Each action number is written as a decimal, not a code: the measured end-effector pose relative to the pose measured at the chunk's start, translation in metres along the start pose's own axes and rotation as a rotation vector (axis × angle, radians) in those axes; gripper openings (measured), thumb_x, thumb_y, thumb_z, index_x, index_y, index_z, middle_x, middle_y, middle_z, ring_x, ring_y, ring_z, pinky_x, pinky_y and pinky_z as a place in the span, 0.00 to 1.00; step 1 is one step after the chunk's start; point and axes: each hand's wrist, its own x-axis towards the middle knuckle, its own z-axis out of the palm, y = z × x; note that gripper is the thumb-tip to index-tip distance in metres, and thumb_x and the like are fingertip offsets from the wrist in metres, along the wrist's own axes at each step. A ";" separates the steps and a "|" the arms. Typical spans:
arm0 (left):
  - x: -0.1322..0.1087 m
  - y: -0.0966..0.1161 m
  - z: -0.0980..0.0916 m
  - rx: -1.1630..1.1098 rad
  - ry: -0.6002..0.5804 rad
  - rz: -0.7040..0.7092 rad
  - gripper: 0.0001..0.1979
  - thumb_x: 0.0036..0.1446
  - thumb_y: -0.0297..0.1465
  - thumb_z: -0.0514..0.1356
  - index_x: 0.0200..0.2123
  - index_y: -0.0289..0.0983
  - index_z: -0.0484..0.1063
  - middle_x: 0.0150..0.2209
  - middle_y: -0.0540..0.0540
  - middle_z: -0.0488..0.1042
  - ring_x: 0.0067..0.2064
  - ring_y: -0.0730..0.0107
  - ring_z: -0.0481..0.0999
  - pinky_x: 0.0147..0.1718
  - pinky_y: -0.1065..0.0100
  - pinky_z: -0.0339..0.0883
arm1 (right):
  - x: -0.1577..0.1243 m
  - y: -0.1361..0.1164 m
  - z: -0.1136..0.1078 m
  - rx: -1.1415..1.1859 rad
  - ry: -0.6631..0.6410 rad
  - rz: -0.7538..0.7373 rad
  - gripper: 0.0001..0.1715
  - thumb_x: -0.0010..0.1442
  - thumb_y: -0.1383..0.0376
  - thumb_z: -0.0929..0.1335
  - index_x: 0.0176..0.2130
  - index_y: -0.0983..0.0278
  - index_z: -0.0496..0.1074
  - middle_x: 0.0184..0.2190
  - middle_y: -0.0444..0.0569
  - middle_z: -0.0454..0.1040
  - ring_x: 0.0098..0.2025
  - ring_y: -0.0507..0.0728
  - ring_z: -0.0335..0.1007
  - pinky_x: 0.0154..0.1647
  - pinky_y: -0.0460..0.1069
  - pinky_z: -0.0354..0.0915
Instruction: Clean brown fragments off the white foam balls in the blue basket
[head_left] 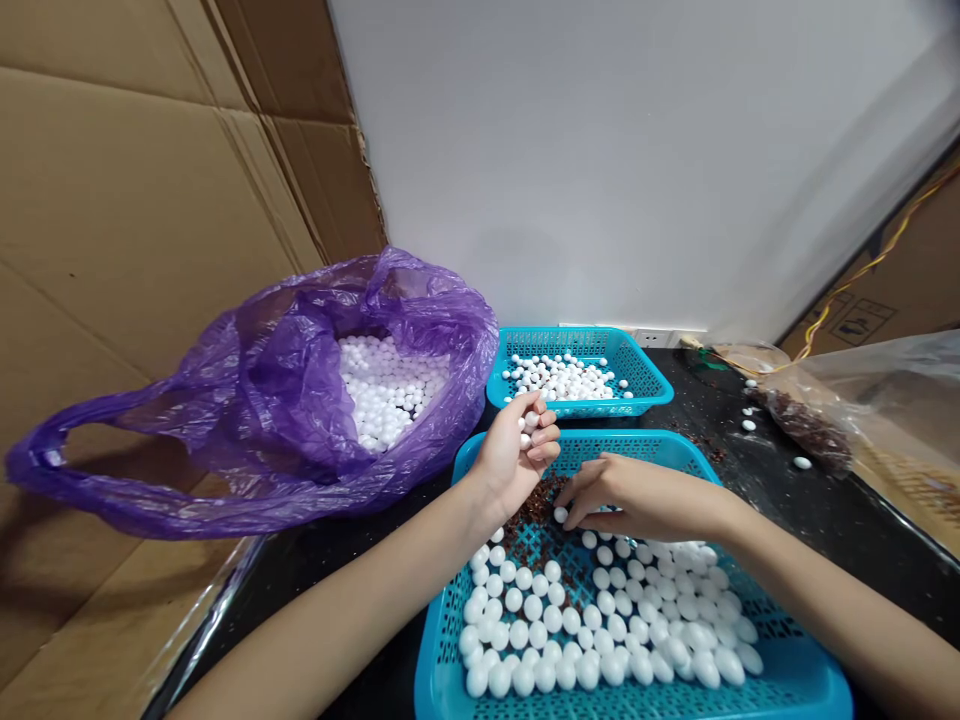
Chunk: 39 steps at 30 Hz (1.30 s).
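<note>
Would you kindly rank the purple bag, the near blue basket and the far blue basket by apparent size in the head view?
1. purple bag, marginally largest.
2. near blue basket, nearly alike; closeness enlarges it and the frame edge crops it.
3. far blue basket, clearly smallest, though distance may explain that.

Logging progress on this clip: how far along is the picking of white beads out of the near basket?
Done: a small heap of white beads lies in the far basket. In hand: left hand cups several, right hand pinches one. Left: most beads lie in the near basket, beside brown bits.
</note>
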 end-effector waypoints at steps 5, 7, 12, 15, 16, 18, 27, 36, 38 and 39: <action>-0.003 0.009 0.004 -0.076 0.056 0.027 0.17 0.63 0.26 0.46 0.21 0.34 0.57 0.15 0.56 0.53 0.13 0.84 0.53 0.09 0.82 0.46 | 0.003 -0.006 -0.006 0.067 0.178 0.065 0.08 0.60 0.72 0.67 0.39 0.64 0.75 0.40 0.48 0.74 0.40 0.53 0.71 0.42 0.47 0.65; -0.008 0.016 0.009 -0.094 0.068 0.048 0.18 0.64 0.25 0.45 0.20 0.34 0.55 0.15 0.56 0.54 0.13 0.84 0.53 0.09 0.82 0.46 | 0.004 -0.007 -0.007 0.085 0.248 0.088 0.04 0.59 0.70 0.68 0.36 0.65 0.74 0.37 0.48 0.74 0.37 0.52 0.71 0.39 0.47 0.65; -0.020 0.033 0.023 -0.099 -0.001 0.132 0.18 0.63 0.24 0.44 0.19 0.35 0.54 0.16 0.55 0.54 0.14 0.84 0.53 0.10 0.82 0.47 | 0.004 -0.005 -0.007 0.063 0.342 0.144 0.03 0.56 0.71 0.69 0.30 0.66 0.70 0.30 0.44 0.72 0.32 0.51 0.68 0.34 0.46 0.64; -0.022 0.036 0.025 -0.101 0.000 0.145 0.18 0.63 0.24 0.44 0.19 0.35 0.54 0.16 0.55 0.53 0.14 0.84 0.53 0.10 0.82 0.47 | 0.004 -0.007 -0.006 0.130 0.380 0.152 0.04 0.56 0.73 0.67 0.32 0.65 0.68 0.30 0.44 0.72 0.32 0.50 0.68 0.34 0.45 0.65; -0.022 0.036 0.025 -0.100 0.008 0.142 0.18 0.63 0.24 0.44 0.19 0.35 0.54 0.16 0.55 0.54 0.14 0.84 0.53 0.10 0.82 0.47 | 0.004 -0.008 -0.006 0.160 0.396 0.155 0.04 0.57 0.73 0.67 0.33 0.65 0.68 0.31 0.44 0.73 0.33 0.50 0.69 0.34 0.45 0.65; -0.020 0.034 0.023 -0.098 0.027 0.134 0.18 0.63 0.24 0.44 0.19 0.35 0.54 0.16 0.55 0.54 0.14 0.84 0.53 0.10 0.82 0.47 | 0.004 -0.009 -0.007 0.214 0.428 0.161 0.03 0.58 0.71 0.66 0.34 0.64 0.67 0.32 0.44 0.73 0.34 0.50 0.69 0.35 0.45 0.66; -0.018 0.032 0.022 -0.082 0.023 0.122 0.17 0.63 0.24 0.44 0.20 0.35 0.54 0.16 0.55 0.52 0.14 0.84 0.52 0.10 0.82 0.47 | 0.001 -0.015 -0.014 0.270 0.610 0.152 0.01 0.60 0.68 0.66 0.35 0.63 0.67 0.32 0.44 0.72 0.35 0.51 0.71 0.39 0.46 0.70; -0.017 0.030 0.021 -0.072 0.016 0.112 0.17 0.62 0.23 0.45 0.19 0.36 0.53 0.16 0.55 0.52 0.14 0.83 0.52 0.10 0.81 0.47 | -0.002 -0.016 -0.020 0.296 0.625 0.199 0.05 0.60 0.64 0.66 0.38 0.62 0.70 0.35 0.46 0.74 0.37 0.53 0.71 0.39 0.48 0.70; -0.017 0.030 0.021 -0.070 0.013 0.114 0.17 0.62 0.23 0.45 0.19 0.36 0.53 0.16 0.55 0.52 0.14 0.83 0.52 0.10 0.81 0.47 | -0.003 -0.017 -0.022 0.305 0.623 0.202 0.09 0.60 0.63 0.66 0.41 0.62 0.71 0.36 0.47 0.75 0.38 0.54 0.72 0.39 0.48 0.70; -0.017 0.030 0.020 -0.069 0.011 0.112 0.17 0.62 0.23 0.45 0.19 0.36 0.53 0.16 0.55 0.52 0.14 0.83 0.52 0.10 0.81 0.48 | -0.003 -0.017 -0.023 0.306 0.620 0.204 0.10 0.60 0.62 0.66 0.43 0.62 0.72 0.37 0.47 0.75 0.37 0.54 0.72 0.38 0.48 0.69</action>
